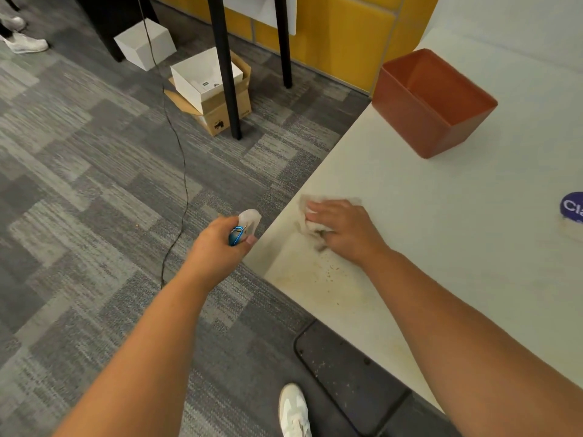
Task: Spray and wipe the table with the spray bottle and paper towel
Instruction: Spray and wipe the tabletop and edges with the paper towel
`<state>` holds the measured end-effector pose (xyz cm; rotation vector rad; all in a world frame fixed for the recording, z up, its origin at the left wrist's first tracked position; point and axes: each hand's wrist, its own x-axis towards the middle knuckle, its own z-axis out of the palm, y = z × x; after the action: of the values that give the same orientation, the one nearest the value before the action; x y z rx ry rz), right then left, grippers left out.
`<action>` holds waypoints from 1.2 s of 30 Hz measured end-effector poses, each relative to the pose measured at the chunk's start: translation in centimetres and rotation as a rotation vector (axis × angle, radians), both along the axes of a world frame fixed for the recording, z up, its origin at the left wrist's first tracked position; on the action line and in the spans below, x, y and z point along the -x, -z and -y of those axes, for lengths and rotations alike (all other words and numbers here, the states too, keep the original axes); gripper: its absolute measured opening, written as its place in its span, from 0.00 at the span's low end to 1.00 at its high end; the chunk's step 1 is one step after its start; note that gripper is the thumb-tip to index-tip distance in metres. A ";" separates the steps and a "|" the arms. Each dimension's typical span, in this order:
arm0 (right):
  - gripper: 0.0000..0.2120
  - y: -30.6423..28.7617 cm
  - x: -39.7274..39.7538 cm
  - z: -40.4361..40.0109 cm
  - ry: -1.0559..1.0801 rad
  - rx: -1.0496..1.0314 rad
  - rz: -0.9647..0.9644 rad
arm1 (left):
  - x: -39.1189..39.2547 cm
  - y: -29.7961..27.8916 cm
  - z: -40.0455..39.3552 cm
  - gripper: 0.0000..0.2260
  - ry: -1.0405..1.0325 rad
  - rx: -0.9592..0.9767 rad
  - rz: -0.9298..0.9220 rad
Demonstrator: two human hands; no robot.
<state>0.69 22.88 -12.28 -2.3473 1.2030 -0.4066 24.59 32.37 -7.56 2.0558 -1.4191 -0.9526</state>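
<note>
My right hand (342,230) presses a soiled, crumpled paper towel (307,216) flat onto the white table (441,222) near its left corner. Brown smears and dark crumbs (328,272) lie on the tabletop just in front of that hand. Off the table's left edge, over the carpet, my left hand (220,241) grips a small spray bottle (244,227) with a clear cap and blue collar; most of the bottle is hidden in my fist.
A red-brown open bin (432,102) stands on the table farther back. A purple round label (572,206) shows at the right edge. On the carpet are cardboard and white boxes (211,93), black table legs (227,74) and a thin cable (184,171). My white shoe (293,408) is below.
</note>
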 end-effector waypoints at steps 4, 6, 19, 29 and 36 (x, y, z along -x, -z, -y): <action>0.23 0.1 0.9 2.9 0.245 0.034 -0.137 | 0.0 -0.2 -0.6 0.06 0.006 0.005 -0.002; 0.22 -0.2 -0.9 3.8 0.276 0.020 -0.268 | -0.1 -0.3 -0.9 0.05 0.005 0.004 -0.007; 0.24 -0.5 -0.4 0.0 0.131 0.000 -0.205 | 0.4 -0.4 -4.2 0.08 -0.069 -0.002 -0.044; 0.21 -0.7 2.0 -4.0 -0.025 0.007 -0.078 | 1.5 -0.2 -7.0 0.07 -0.109 0.005 -0.092; 0.24 -1.0 -3.0 -4.0 -0.030 -0.061 -0.314 | 1.2 0.1 -8.2 0.09 -0.128 0.019 -0.066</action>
<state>3.68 26.86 -11.32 -2.4342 1.2951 0.0127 23.44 40.61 -7.68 2.0549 -1.2420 -0.9411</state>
